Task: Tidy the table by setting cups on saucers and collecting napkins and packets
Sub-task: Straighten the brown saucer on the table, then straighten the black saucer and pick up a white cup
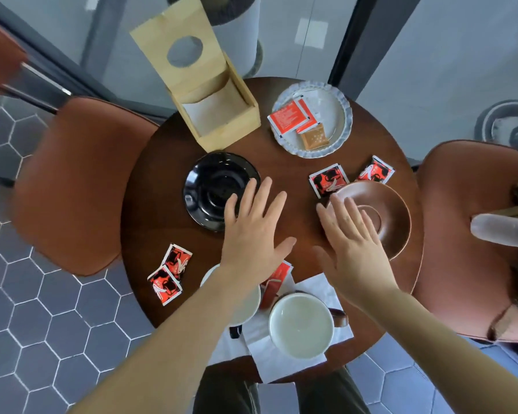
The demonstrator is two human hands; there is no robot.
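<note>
My left hand (253, 234) hovers flat with fingers spread, its tips over the right edge of a black saucer (213, 186). My right hand (352, 245) is also spread and empty, over the left rim of a brown saucer (392, 222). A white-lined brown cup (301, 324) stands on white napkins (281, 358) at the near edge. A second cup (245, 303) is half hidden under my left forearm. Red and black packets lie at the near left (169, 273) and beyond the brown saucer (328, 179), with another (376, 170) further right.
A wooden napkin holder (222, 115) stands at the back of the round wooden table (281, 171). A scalloped grey plate (340, 115) holds red and tan packets. Brown chairs flank the table at left (72, 186) and right (467, 234). A red packet (278, 276) lies by the cups.
</note>
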